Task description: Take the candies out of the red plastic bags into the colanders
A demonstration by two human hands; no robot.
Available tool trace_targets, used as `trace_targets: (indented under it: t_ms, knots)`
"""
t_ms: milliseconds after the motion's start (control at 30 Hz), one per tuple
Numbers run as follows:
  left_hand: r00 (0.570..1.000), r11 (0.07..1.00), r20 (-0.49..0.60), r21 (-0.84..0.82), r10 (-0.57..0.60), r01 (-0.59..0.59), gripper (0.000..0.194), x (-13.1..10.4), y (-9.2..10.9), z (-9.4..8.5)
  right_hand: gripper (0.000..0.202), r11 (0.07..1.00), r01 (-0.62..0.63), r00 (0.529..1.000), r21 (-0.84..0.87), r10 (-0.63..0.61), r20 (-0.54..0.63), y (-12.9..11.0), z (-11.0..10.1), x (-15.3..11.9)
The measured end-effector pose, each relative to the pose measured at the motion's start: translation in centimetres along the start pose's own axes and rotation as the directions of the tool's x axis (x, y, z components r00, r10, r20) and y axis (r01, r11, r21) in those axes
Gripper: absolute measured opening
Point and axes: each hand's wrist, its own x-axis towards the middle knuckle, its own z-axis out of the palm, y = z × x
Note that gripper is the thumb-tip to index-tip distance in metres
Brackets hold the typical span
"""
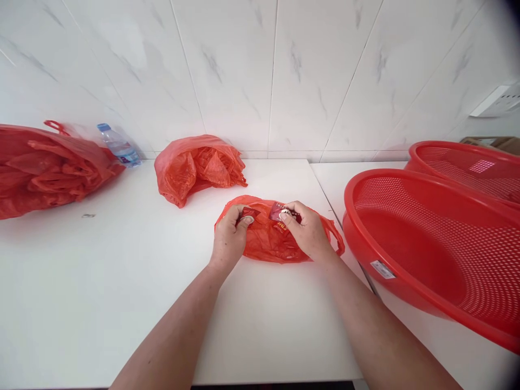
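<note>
A thin red plastic bag lies on the white table, with more dark red pieces showing faintly inside it. Over its left part, my left hand pinches a small dark red packet between thumb and fingers. My right hand is closed on another dark red packet with pale lettering, above the bag's middle. The two packets are apart, with a short gap between them. The bag's handle loop sticks out to the right, beyond my right hand.
A crumpled red bag stands near the tiled wall. Farther left are a large stuffed red bag and a water bottle with a blue cap. Two red perforated baskets fill the right side, below a wall socket.
</note>
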Motion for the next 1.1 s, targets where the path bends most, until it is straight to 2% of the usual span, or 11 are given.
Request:
trace_targets:
  t_ms: [67,267,400,567,767,933,1100]
  knots:
    - [1.0,1.0,-0.001,0.017,0.007,-0.007,0.01,-0.1,0.1,0.1,0.014,1.0,-0.011,1.0,-0.001,0.011,-0.001,0.1,0.1,0.0]
    - [0.999,0.997,0.004,0.068,0.032,-0.032,0.013,-0.3,0.2,0.4,0.016,1.0,0.008,0.995,-0.013,-0.006,0.103,0.2,0.7,-0.2]
    - [1.0,0.996,-0.031,0.091,0.0,0.002,0.013,-0.2,-0.2,0.3,0.013,0.998,0.018,0.992,-0.054,-0.011,0.122,0.1,1.1,-0.4]
    - [0.997,0.998,-0.073,0.059,-0.017,0.022,0.016,0.1,-0.7,0.2,0.032,0.999,-0.003,0.995,-0.05,0.008,0.095,0.2,0.8,-0.3]
    - [0.999,0.993,-0.035,0.12,0.012,-0.008,0.017,0.0,-1.0,0.5,0.018,0.941,-0.035,0.998,-0.336,0.048,0.031,1.3,-0.2,0.5]
    - [0.997,0.98,0.042,0.188,0.063,-0.07,0.016,-0.2,-0.8,0.4,0.013,0.871,-0.051,0.983,-0.488,0.13,0.13,1.5,0.1,0.5]
    - [0.958,0.961,0.259,0.209,0.125,-0.182,0.023,-0.4,-0.5,0.5,0.019,0.886,0.009,0.969,-0.464,0.108,0.223,2.0,0.7,0.3]
